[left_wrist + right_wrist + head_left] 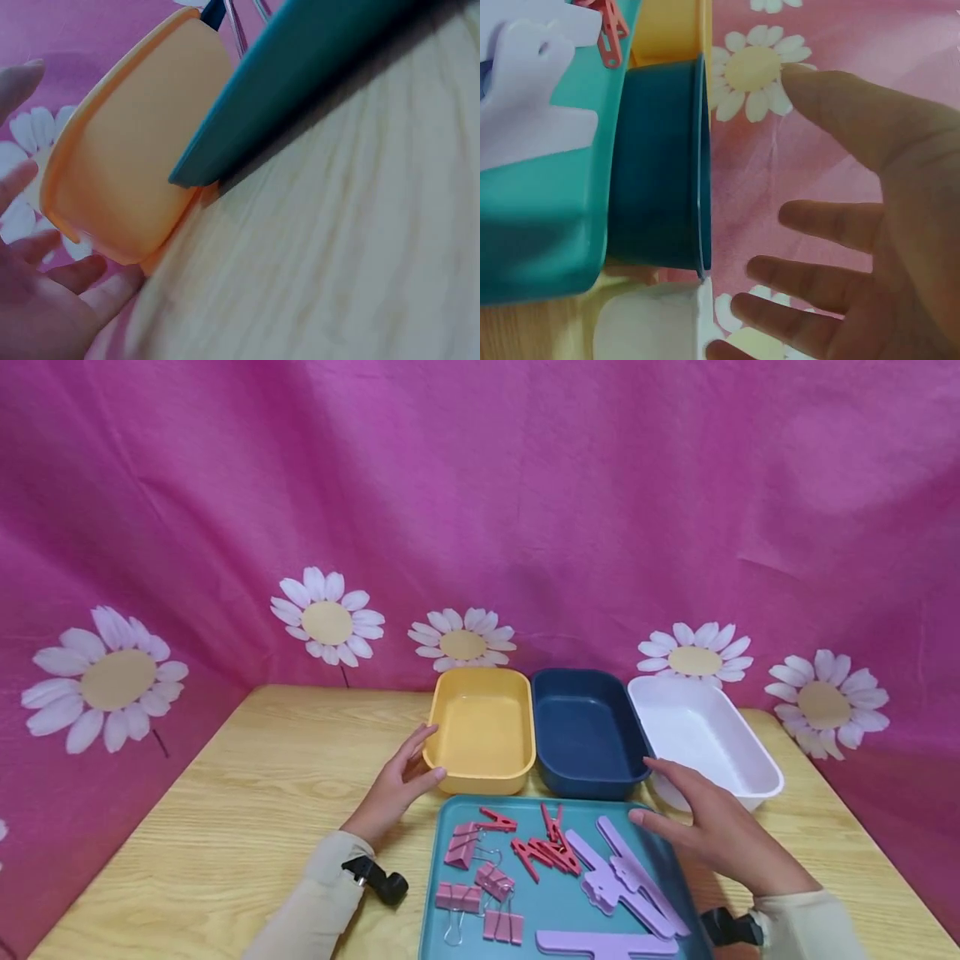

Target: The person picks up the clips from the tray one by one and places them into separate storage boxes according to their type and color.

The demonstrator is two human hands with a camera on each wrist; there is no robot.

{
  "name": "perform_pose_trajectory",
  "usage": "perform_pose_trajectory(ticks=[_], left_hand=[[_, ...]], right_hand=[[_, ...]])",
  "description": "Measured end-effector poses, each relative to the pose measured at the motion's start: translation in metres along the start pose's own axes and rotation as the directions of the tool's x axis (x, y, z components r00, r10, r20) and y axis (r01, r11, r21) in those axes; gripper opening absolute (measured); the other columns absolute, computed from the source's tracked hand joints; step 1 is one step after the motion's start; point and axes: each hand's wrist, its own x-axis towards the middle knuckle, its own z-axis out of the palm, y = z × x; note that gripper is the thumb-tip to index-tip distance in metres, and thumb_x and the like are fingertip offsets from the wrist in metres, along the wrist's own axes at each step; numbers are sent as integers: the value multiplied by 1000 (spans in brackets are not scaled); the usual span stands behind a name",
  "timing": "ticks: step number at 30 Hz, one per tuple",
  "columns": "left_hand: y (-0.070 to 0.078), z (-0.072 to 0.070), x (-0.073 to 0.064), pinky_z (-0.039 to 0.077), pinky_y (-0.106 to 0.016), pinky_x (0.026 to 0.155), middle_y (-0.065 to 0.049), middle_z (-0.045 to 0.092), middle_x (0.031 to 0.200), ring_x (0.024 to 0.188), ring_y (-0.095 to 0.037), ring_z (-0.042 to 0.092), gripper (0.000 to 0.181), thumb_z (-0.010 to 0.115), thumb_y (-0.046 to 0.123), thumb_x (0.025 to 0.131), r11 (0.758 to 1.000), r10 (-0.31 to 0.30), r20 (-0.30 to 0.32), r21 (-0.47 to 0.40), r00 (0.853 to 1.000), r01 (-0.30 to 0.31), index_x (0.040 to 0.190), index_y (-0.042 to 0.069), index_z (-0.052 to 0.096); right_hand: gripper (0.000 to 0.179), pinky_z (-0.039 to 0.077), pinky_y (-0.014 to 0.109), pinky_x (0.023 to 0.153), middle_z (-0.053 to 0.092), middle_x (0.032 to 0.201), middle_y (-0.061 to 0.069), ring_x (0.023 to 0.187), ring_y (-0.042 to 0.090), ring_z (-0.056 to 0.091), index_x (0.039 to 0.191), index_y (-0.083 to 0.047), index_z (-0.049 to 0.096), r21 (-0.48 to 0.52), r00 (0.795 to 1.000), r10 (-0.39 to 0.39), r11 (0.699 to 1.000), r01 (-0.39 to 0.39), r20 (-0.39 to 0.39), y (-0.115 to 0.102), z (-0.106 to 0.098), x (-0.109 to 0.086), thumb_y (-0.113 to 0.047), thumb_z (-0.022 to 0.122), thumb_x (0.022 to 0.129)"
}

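1. Pink curtain (525,510) printed with white daisies, hanging behind the counter's far edge.
2. Wood-grain counter (225,827), carrying everything below.
3. Teal tray (547,906), lying right of the counter's middle, its near edge out of the head view.
4. Three rounded rectangular bins in a row beyond the tray's far edge, along the counter's far edge: yellow bin (487,735) on the left, navy bin (592,739) in the middle, white bin (701,735) toward the far right corner, set at an angle.
5. Right hand (712,827), over the tray's right edge near its far corner, fingers extended and spread, gripping nothing.
6. Left hand (392,789), beside the yellow bin's left wall, fingers loosely spread and gripping nothing; whether they touch the bin, I cannot tell.
7. Three purple bag clips (621,885): two slanting along the tray's right edge, one lower, toward the near side.
8. Four pink binder clips (459,897), grouped along the tray's left edge.
9. Several red clothespins (568,858), scattered toward the tray's far edge, some overlapping.
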Motion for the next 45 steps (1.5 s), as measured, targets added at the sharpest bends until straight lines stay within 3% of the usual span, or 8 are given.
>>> perform_pose_trajectory(ticks=[7, 13, 22, 26, 30, 37, 45], left_hand=[[-5, -2, 0, 36, -29, 108, 4, 9, 162, 141, -21, 29, 61, 66, 24, 93, 997, 43, -9, -71, 999, -43, 148, 26, 39], [-7, -1, 0, 34, -26, 108, 6, 10, 162, 142, -19, 27, 55, 65, 28, 93, 998, 52, -21, -20, 998, -52, 144, 26, 45], [-10, 1, 3, 29, -35, 113, 8, 14, 161, 143, -18, 26, 53, 64, 32, 93, 997, 61, -45, 54, 997, -59, 143, 20, 48], [-14, 6, 6, 31, -35, 112, 9, 18, 160, 140, -19, 30, 50, 66, 29, 93, 996, 86, -67, 40, 994, -84, 140, 19, 52], [-14, 12, 8, 32, -32, 112, 11, 20, 159, 140, -16, 31, 47, 65, 25, 93, 996, 83, -68, 30, 994, -81, 138, 19, 53], [10, 16, -3, 30, -37, 112, 1, 16, 161, 141, -23, 29, 49, 63, 17, 95, 999, 48, -52, 29, 998, -46, 141, 8, 49], [-10, 5, 1, 33, -32, 111, 15, 20, 157, 139, -19, 34, 48, 66, 25, 93, 999, 27, -79, 46, 997, -24, 139, 19, 53]], right_hand=[[80, 40, 67, 95, 50, 138, 21, 124, 43, 46, 141, -6, 46, -4, 1000, 7, 1000, -7, 16, -1, -5, 0, -56, 68, 83], [75, 47, 63, 89, 55, 133, 21, 119, 43, 52, 136, -3, 50, 2, 998, 13, 1000, -13, 66, 0, -7, 0, -53, 69, 83], [68, 54, 51, 82, 60, 125, 16, 106, 35, 57, 132, -3, 55, 22, 986, 28, 999, -32, 164, 3, -7, 1, -46, 73, 82], [63, 56, 45, 78, 63, 114, 13, 95, 26, 60, 126, -3, 58, 55, 974, 33, 997, -46, 224, 10, -8, 0, -41, 77, 80], [58, 57, 38, 74, 64, 100, 6, 84, 19, 60, 120, -5, 61, 56, 948, 79, 993, -101, 309, 20, -7, -4, -40, 79, 77], [41, 52, 31, 66, 60, 79, 1, 73, 17, 55, 104, -9, 63, 22, 904, 118, 990, -140, 412, 27, 6, -11, -32, 82, 76], [30, 44, 26, 60, 57, 73, 0, 70, 18, 52, 89, -12, 64, 22, 896, 129, 988, -153, 426, 30, 20, -17, -33, 81, 76]])
